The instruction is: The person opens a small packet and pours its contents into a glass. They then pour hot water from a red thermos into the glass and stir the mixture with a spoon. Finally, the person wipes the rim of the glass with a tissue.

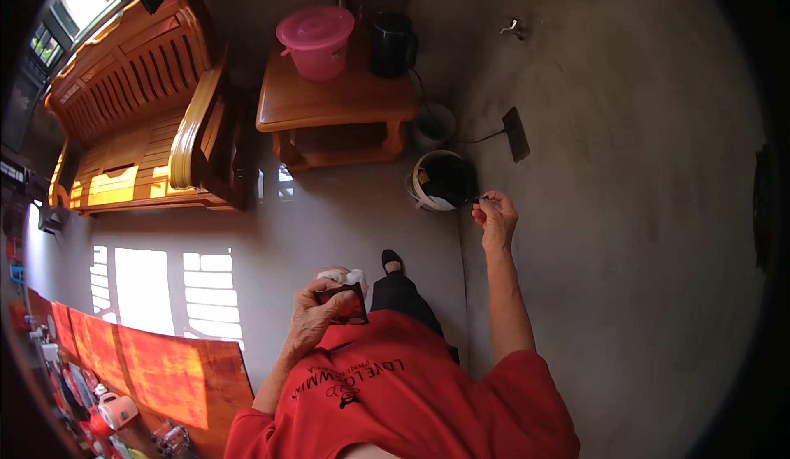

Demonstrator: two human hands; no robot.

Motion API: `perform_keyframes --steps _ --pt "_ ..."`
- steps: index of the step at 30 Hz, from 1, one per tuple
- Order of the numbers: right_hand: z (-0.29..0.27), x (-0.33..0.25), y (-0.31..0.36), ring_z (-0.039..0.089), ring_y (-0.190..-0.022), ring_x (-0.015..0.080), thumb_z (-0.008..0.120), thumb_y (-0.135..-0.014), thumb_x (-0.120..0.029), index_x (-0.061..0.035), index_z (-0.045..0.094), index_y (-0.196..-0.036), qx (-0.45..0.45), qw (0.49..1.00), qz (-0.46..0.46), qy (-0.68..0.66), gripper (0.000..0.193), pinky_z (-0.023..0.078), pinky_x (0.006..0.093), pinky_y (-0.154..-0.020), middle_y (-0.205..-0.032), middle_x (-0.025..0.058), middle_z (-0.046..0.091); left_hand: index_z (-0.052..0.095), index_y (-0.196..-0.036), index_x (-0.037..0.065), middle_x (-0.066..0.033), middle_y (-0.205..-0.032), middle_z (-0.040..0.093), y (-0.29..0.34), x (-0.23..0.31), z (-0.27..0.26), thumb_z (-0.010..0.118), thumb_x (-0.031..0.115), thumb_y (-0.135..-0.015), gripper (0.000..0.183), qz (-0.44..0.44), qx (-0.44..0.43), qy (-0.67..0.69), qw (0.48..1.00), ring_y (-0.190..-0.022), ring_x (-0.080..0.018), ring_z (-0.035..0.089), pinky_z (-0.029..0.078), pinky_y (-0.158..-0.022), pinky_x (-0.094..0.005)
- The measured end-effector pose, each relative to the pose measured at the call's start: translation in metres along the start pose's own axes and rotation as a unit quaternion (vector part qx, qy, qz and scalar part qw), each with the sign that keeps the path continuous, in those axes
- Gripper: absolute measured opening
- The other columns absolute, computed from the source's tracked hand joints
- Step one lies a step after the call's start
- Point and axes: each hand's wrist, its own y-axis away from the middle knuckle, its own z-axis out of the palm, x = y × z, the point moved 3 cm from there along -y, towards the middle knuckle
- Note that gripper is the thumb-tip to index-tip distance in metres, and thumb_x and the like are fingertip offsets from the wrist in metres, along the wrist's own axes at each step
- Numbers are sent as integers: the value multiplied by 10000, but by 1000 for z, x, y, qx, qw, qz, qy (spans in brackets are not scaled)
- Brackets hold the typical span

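Observation:
My left hand point(309, 317) is closed in front of my red shirt. It holds a small dark red, squarish thing point(352, 309) with a shiny face, whose kind I cannot make out. White crumpled tissue point(355, 278) shows just beyond its fingers. My right hand point(497, 219) reaches forward, fingers pinched together, at the right side of a white bucket point(416, 189). A black lining point(448, 181), like a plastic bag, fills that bucket. Something small and dark shows at the fingertips; whether it is part of the lining I cannot tell.
A wooden side table point(329, 112) carries a pink lidded bucket point(316, 48) and a black kettle point(393, 45). Another pail point(433, 125) stands by its right leg. A power strip point(516, 134) and a tap point(515, 28) are on the wall. A wooden bench point(132, 130) stands left; a cluttered orange-red table point(164, 377) is nearer.

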Motion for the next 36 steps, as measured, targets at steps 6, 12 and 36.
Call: perform_keyframes --steps 6,12,36 --pt "-15 34 -154 571 -536 94 592 -816 -27 -52 573 -910 24 990 73 119 98 436 199 -449 -732 64 621 622 -828 -21 -76 -1106 563 -73 11 41 695 10 -787 89 107 60 -43 991 -981 -162 548 462 -848 -266" --pt "-22 93 -244 603 -539 139 525 -831 -45 -43 568 -960 37 951 176 251 136 440 240 -414 -741 84 624 619 -811 -21 -83 -1126 552 -112 21 68 693 -1 -782 82 86 136 -43 986 -1000 -172 538 468 -847 -277" --pt "264 -7 40 480 -1116 149 612 -871 -324 -55 438 -1336 -802 540 252 -37 565 430 299 -904 -1267 50 484 688 -863 -4 -99 -1115 594 -67 41 20 685 -20 -773 91 222 211 -47 951 -920 -168 611 503 -806 -259"
